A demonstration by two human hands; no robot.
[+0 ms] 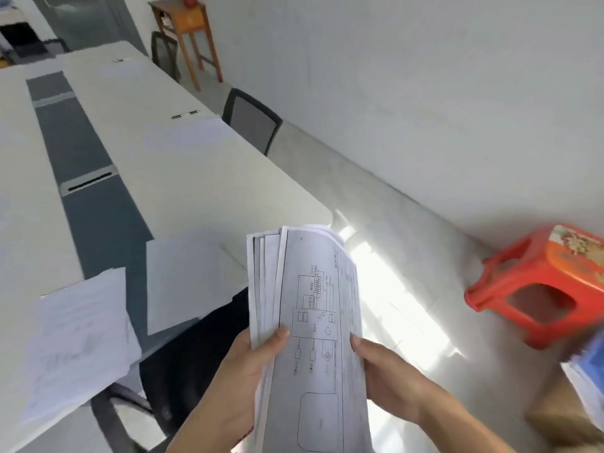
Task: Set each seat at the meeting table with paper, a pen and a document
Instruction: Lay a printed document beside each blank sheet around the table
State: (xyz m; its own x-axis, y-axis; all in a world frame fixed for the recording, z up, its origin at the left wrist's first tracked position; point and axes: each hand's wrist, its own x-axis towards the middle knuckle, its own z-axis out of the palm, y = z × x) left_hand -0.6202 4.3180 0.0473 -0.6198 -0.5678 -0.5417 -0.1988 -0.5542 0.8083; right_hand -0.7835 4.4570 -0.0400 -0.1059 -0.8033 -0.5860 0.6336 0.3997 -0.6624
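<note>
Nearest the camera, I see both hands gripping a fanned stack of printed documents; left hand pinches its left edge, right hand closes on the right; beyond, sheets lie on the table; farther off, a pen beside paper.

Blurred blue stack, edge-cropped.

White walls, sunlit pale floor, a red plastic stool, a wooden side table.
</note>
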